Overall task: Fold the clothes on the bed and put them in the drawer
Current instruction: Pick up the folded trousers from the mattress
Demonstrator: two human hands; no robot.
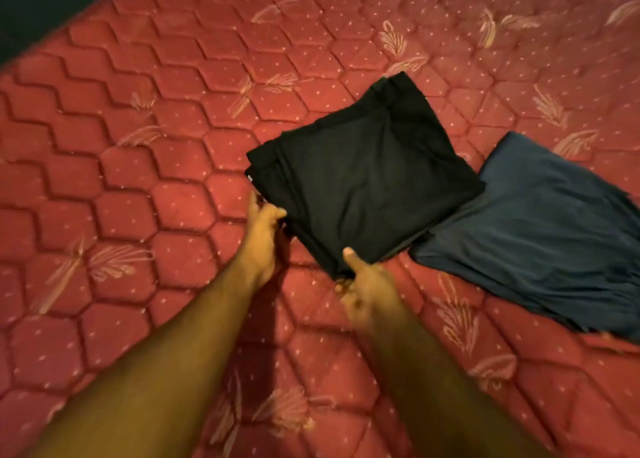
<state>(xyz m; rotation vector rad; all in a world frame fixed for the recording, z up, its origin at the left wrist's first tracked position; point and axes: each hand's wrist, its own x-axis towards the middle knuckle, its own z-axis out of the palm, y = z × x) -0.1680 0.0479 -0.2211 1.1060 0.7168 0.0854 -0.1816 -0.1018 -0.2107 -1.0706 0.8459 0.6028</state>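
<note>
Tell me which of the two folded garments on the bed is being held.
The black garment: left hand and right hand grip its near edge. The blue garment lies untouched to its right.

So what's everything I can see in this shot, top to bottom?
black folded garment: one, black, middle of the mattress, its near edge held by both hands, its right edge overlapping the blue one.
blue folded garment: one, dark blue, right of the black one, lying on the mattress.
mattress: one, red quilted with pale leaf motifs, fills the view.
dark strip: one, dark, top left corner beyond the mattress edge; cannot tell what it is.
left hand: one, gripping the garment's left near corner.
right hand: one, gripping the near corner, thumb on top.
</note>
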